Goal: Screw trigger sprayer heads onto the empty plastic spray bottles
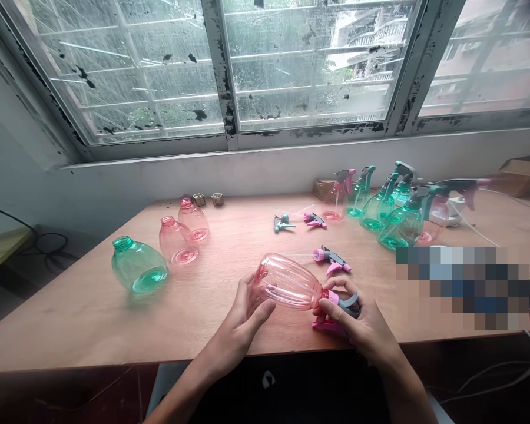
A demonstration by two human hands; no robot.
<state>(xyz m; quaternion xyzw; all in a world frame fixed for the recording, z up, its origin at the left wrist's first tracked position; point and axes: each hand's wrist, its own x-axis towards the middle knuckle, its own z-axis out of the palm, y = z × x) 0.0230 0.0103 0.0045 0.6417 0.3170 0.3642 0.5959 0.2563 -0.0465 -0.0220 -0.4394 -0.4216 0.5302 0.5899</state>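
Gripping a pink bottle [289, 284] on its side, the left hand [242, 315] cups its body; the right hand [357, 321] pinches the sprayer [342, 303] at its neck.

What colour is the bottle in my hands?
Translucent pink bottle, with a pink-and-grey spray head; head view.
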